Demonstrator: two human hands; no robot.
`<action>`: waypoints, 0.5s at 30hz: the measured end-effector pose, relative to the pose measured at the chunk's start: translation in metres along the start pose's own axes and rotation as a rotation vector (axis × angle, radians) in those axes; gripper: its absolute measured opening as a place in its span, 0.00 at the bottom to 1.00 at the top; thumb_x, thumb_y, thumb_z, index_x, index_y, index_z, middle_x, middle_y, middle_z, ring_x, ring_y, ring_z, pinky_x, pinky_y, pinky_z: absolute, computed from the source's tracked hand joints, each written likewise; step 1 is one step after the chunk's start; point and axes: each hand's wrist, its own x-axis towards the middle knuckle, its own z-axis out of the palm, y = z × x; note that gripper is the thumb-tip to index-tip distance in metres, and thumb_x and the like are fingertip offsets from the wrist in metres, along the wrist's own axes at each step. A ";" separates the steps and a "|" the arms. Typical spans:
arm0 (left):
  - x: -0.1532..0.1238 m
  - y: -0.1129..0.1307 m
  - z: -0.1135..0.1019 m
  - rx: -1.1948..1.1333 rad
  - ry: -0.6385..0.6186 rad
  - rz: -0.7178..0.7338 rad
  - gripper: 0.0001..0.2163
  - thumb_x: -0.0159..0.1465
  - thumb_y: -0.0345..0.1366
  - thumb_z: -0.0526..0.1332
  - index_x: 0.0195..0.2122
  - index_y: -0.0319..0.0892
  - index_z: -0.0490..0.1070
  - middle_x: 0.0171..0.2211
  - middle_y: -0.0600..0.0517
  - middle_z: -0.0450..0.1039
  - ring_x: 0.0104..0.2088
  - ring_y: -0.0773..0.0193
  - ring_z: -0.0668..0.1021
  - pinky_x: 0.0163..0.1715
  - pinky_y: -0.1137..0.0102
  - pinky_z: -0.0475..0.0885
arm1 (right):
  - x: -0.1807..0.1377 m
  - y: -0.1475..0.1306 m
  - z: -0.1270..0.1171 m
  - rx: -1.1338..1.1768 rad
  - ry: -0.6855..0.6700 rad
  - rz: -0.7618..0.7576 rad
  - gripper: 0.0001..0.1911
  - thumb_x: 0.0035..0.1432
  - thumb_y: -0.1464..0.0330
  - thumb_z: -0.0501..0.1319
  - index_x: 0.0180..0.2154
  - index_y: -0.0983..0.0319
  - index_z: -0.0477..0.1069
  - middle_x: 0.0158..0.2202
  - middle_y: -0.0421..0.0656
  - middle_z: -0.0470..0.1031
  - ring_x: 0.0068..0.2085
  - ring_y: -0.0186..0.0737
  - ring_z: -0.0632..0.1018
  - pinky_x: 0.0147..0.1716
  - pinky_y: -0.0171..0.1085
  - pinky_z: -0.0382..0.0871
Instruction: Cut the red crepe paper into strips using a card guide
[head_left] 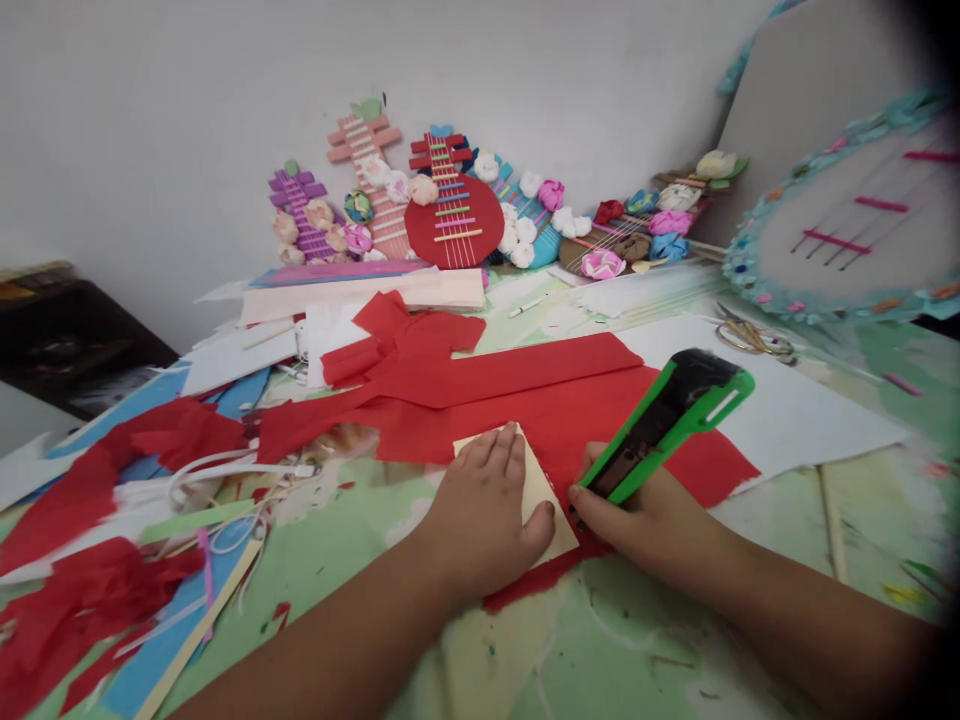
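Observation:
My left hand (484, 510) lies flat, fingers together, on a small cream card (541, 490) that rests on a sheet of red crepe paper (570, 420). My right hand (645, 515) is closed round a green and black utility knife (667, 420). The knife's tip meets the red paper right beside the card's right edge. The blade itself is too small to make out.
Red paper strips (420, 360) and scraps (82, 590) lie across the green table (615, 640). White sheets (795, 410), scissors (750, 338), and blue paper (165, 640) are around. Paper guitars with flowers (454, 210) lean on the wall; a large grey round craft (855, 230) stands right.

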 end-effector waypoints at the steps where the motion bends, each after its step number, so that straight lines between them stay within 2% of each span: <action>1: 0.000 0.000 0.000 0.002 0.003 0.001 0.30 0.60 0.46 0.43 0.57 0.27 0.49 0.58 0.40 0.45 0.57 0.52 0.51 0.54 0.59 0.48 | 0.000 0.000 0.000 -0.004 -0.005 0.004 0.10 0.49 0.68 0.51 0.19 0.60 0.53 0.17 0.33 0.55 0.21 0.31 0.62 0.20 0.32 0.56; 15: 0.000 -0.001 0.000 0.021 0.017 0.020 0.30 0.61 0.46 0.43 0.57 0.26 0.50 0.58 0.39 0.46 0.57 0.52 0.51 0.55 0.61 0.47 | 0.003 0.005 0.002 -0.023 -0.026 -0.059 0.10 0.49 0.68 0.51 0.19 0.60 0.52 0.17 0.34 0.56 0.21 0.31 0.63 0.19 0.31 0.55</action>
